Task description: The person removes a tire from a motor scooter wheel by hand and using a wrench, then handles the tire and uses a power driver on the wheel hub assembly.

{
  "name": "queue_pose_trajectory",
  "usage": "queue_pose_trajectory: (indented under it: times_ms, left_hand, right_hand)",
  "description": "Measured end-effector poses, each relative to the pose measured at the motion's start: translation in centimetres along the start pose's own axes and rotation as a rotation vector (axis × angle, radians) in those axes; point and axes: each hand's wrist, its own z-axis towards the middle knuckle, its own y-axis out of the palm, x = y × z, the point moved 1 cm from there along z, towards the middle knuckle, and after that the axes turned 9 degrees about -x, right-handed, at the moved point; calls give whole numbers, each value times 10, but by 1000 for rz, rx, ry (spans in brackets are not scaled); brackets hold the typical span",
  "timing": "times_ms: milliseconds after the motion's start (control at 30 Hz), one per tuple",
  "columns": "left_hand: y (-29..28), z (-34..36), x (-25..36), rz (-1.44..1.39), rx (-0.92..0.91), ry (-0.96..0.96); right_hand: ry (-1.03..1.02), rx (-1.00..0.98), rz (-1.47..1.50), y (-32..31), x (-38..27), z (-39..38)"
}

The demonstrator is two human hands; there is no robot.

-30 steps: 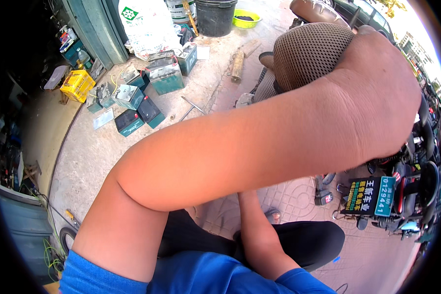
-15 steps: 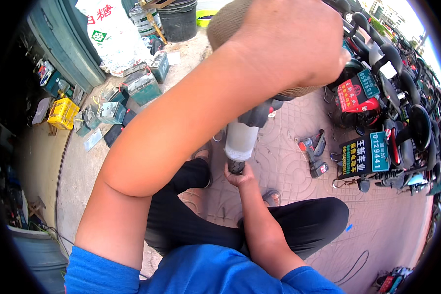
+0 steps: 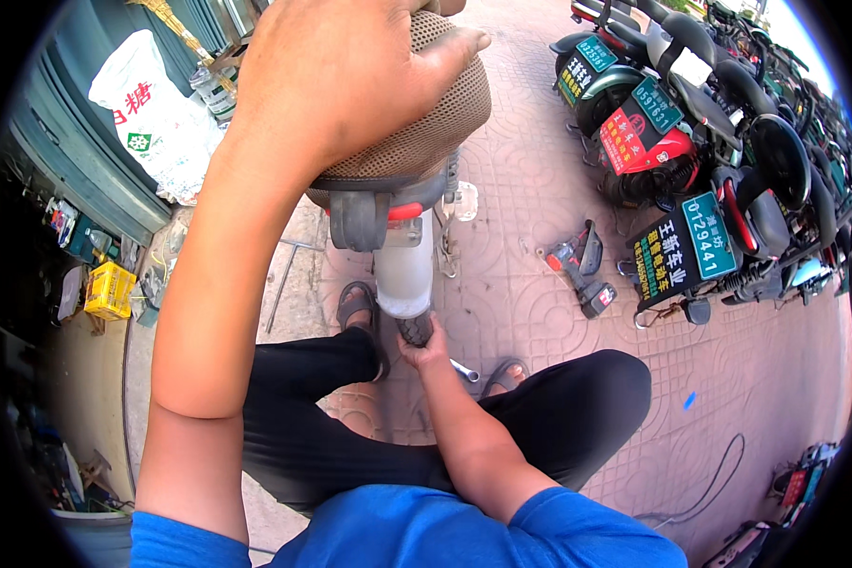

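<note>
A two-wheeled scooter stands between my legs, its seat (image 3: 398, 151) covered in brown mesh. My left hand (image 3: 341, 76) grips the top of this seat, thumb stretched across the mesh; its other fingers are mostly hidden at the upper edge. Below the seat come a red reflector (image 3: 405, 211) and a pale mudguard (image 3: 404, 279). Under the mudguard shows the black tyre (image 3: 413, 329). My right hand (image 3: 426, 348) is low down, cupped round the tyre's right side, with some fingers hidden behind it. Close by the right hand, a shiny metal tube-like piece (image 3: 464, 371) lies near my sandal.
A cordless power tool (image 3: 582, 270) lies on the paving at right, before a row of parked scooters (image 3: 710, 199). A T-handled tool (image 3: 289, 284) is on the ground at left. Farther left are a white sack (image 3: 151, 114) and a yellow crate (image 3: 110, 290). A cable loops at lower right.
My view has shifted, so the seat and tyre appear farther left. The seat and my left hand sit lower left in view, with the thumb now spread. My right hand stays at the tyre.
</note>
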Motion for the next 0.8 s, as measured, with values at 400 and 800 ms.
queue_pose_trajectory:
  times_ms: [400, 800]
  left_hand:
    - [-7, -8, -13, -85, 13, 73]
    - [-7, -18, -2, 77, 64, 111]
  right_hand:
    - [22, 271, -32, 9, -21, -50]
    - [-993, 191, -1962, 6, -4, -104]
